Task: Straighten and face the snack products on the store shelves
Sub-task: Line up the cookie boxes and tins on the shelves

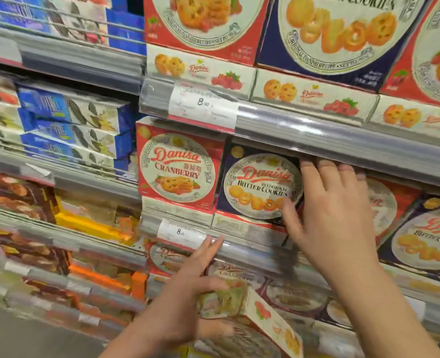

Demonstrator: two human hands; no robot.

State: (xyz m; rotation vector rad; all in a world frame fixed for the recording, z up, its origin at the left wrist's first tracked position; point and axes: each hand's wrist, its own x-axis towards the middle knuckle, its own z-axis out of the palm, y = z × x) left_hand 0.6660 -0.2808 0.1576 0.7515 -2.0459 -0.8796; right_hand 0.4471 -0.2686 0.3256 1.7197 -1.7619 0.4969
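Note:
On the middle shelf a navy Danisa butter cookie box [255, 187] stands upright beside a red Danisa cranberry box [177, 167]. My right hand [335, 215] grips the navy box's right edge, fingers over its top corner and thumb on its front. Lower down, my left hand [187, 293] holds a tilted red and cream cranberry box [262, 321] in front of the lower shelf, thumb on its near side, index and middle fingers stretched up against the shelf rail [252, 251].
Larger Danisa boxes [337, 32] fill the top shelf, above a price label [203, 105]. More Danisa boxes [425, 239] stand to the right. Blue wafer boxes [74, 117] and brown and orange packs [33, 202] fill the left bays. Grey floor [20, 337] lies at bottom left.

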